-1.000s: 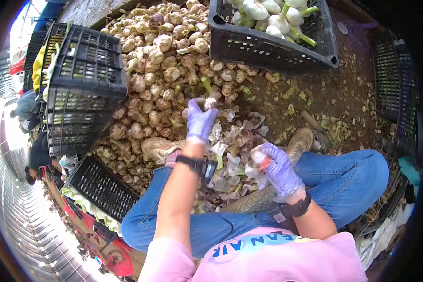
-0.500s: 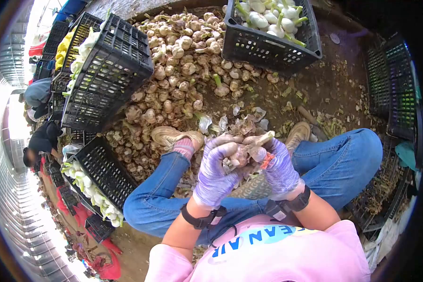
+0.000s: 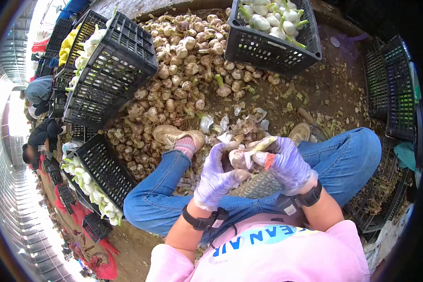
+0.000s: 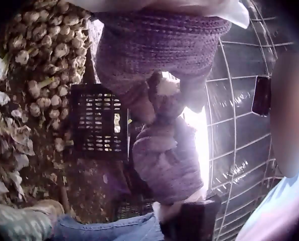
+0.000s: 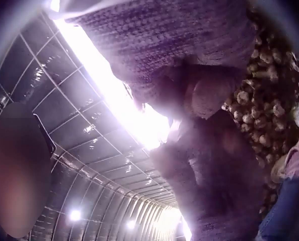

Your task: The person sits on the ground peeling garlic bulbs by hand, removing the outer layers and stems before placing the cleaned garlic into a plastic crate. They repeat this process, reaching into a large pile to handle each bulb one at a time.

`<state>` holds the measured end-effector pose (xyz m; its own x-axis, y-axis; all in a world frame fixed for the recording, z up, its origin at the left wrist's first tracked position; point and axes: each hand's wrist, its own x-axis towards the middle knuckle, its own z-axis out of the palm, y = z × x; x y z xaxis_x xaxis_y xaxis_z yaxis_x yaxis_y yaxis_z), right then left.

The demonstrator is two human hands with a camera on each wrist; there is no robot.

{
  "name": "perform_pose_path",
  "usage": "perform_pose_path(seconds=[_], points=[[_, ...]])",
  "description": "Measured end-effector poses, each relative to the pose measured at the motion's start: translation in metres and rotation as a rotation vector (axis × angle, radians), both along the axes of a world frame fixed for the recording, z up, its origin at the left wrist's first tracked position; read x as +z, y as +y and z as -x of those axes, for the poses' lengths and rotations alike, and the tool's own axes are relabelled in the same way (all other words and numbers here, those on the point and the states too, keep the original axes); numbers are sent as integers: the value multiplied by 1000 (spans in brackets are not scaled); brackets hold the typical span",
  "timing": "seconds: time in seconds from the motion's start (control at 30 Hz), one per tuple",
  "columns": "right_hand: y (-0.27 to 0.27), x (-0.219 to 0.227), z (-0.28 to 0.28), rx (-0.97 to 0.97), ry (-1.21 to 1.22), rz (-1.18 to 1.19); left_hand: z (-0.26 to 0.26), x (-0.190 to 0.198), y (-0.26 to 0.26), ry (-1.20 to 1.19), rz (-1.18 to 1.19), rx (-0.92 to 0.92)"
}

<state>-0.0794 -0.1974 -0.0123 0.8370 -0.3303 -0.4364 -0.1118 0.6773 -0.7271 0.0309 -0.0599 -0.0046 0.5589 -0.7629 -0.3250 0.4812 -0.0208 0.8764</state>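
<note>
A garlic bulb (image 3: 239, 160) with a short pale stem is held between both gloved hands over the lap. My left hand (image 3: 214, 181), in a purple-white knit glove, curls its fingers and thumb around the bulb from the left. From the right, my right hand (image 3: 290, 165) grips it by the stem side; an orange band circles its thumb. In the left wrist view the bulb (image 4: 168, 90) is partly covered by glove fingers. The right wrist view is dark, and the gloves hide most of the bulb there. Loose garlic skins (image 3: 246, 126) lie just beyond the hands.
A heap of unpeeled garlic (image 3: 174, 61) spreads ahead. Beyond it stands a black crate (image 3: 268, 49) of white bulbs. Other crates rise at the left (image 3: 113, 70) and right (image 3: 399, 89). A wooden-handled tool (image 3: 308, 115) lies near the right shoe (image 3: 300, 133). Other people work at far left.
My left hand has brought a garlic bulb from the heap back to the lap, where my right hand now grips it too. The stem has turned slightly within the last half second.
</note>
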Motion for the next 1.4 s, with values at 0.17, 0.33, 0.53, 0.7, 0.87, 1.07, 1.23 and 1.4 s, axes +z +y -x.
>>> perform_pose_path(seconds=[0.17,0.33,0.53,0.7,0.87,1.07,1.23,1.4], points=[[-15,-10,2,140,-179,1102,-16,-37,5,472,-69,-191],[0,-30,3,45,-61,736,7,-34,-19,85,-182,68],[11,-31,0,-103,-198,-437,5,-28,-16,175,-169,97],[5,-41,6,16,-148,-169,-5,-24,-13,-84,-258,-80],[10,-35,10,-85,-372,-754,-21,-15,-3,333,-47,-128],[6,-24,4,-160,-266,-676,-33,-40,6,147,-73,41],[-32,-39,6,-706,-367,-469,-36,-32,4,399,283,160],[-26,-41,9,-129,-157,86,-37,-54,5,435,238,297]])
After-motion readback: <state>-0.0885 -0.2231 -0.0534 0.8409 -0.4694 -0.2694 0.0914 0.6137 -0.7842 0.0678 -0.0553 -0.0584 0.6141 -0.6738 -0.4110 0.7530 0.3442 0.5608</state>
